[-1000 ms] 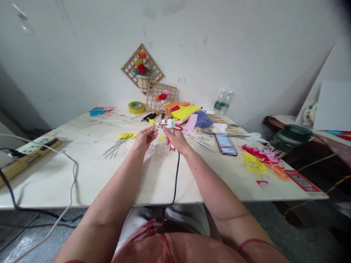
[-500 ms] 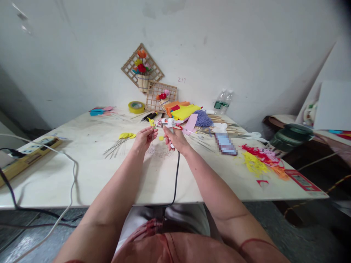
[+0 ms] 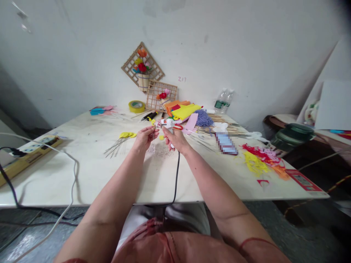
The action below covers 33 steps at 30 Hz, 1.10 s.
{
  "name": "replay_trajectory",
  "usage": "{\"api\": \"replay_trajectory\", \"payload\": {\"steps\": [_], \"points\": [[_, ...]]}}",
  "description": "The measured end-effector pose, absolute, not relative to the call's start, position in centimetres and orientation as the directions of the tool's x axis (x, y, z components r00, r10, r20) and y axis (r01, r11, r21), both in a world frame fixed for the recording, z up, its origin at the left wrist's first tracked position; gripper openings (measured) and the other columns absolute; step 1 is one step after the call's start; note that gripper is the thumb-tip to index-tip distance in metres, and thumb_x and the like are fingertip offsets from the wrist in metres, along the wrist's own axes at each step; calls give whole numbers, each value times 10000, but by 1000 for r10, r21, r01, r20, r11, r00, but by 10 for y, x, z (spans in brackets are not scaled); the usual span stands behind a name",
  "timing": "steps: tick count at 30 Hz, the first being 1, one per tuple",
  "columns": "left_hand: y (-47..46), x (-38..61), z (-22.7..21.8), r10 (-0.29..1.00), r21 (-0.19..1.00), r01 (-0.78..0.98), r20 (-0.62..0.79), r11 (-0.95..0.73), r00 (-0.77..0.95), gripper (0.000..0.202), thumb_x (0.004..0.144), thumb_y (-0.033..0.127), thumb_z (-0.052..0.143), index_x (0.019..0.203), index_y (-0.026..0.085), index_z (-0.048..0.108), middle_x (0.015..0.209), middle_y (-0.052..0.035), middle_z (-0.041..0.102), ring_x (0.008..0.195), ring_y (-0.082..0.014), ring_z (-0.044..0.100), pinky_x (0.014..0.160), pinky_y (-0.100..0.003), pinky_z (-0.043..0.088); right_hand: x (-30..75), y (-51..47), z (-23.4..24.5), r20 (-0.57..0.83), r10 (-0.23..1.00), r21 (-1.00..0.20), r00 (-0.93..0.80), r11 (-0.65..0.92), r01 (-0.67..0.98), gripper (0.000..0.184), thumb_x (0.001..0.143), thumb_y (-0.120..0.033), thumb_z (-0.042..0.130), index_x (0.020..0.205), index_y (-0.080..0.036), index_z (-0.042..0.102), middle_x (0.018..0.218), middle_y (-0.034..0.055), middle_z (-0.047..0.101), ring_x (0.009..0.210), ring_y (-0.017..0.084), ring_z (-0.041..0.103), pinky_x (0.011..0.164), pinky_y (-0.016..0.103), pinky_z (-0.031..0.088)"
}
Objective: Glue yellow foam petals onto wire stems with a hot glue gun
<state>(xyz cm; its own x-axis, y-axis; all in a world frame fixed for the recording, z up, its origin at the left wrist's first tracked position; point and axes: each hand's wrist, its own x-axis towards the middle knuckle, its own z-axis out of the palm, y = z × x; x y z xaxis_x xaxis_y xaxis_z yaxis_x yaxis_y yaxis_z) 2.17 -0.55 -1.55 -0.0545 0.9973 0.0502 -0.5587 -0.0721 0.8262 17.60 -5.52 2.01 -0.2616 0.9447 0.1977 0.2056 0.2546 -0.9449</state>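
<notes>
My right hand (image 3: 175,139) is closed round the handle of a white glue gun (image 3: 168,123), whose black cord drops over the table's front edge. The nozzle points left, close to a small yellow felt piece (image 3: 153,122). That piece sits at the fingertips of my left hand (image 3: 146,138), which pinches it, apparently by a thin stem. Whether the nozzle touches the felt I cannot tell. Below my hands lies a yellow disc (image 3: 161,137) among small scraps. Left of my left hand, yellow felt rounds (image 3: 127,135) lie on thin wire stems.
Behind my hands are felt sheets (image 3: 186,111), purple yarn (image 3: 204,118), tape (image 3: 136,106) and two lattice panels (image 3: 161,91) with felt flowers. A phone (image 3: 226,143) and felt strips (image 3: 256,162) lie right. A power strip (image 3: 35,151) and white cable (image 3: 73,171) occupy the left.
The yellow felt piece in my left hand has turned or dropped slightly near the nozzle. Both hands stay almost in place, still holding the same things.
</notes>
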Motion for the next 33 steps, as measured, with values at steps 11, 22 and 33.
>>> {"api": "replay_trajectory", "payload": {"steps": [11,22,33], "points": [[-4,22,-19,997,828,-555,66,-74,-35,96,711,40,577,795,86,578,639,-69,671,500,-112,628,523,-196,506,175,-53,18,208,947,-940,-246,264,218,476,791,-628,442,699,-164,489,470,-42,502,290,69,465,257,170,313],[-5,24,-19,998,845,-531,62,-59,-12,90,707,54,606,785,89,580,664,-83,678,501,-114,629,509,-193,503,177,-50,17,219,951,-945,-216,262,194,477,788,-638,429,706,-171,487,470,-46,499,296,65,459,260,168,307],[-5,25,-19,998,850,-524,61,-59,-13,82,705,51,605,775,88,582,657,-80,675,498,-111,625,505,-192,505,176,-51,18,230,950,-944,-212,270,188,474,799,-627,427,797,-168,545,474,-47,499,290,67,452,256,173,310]]}}
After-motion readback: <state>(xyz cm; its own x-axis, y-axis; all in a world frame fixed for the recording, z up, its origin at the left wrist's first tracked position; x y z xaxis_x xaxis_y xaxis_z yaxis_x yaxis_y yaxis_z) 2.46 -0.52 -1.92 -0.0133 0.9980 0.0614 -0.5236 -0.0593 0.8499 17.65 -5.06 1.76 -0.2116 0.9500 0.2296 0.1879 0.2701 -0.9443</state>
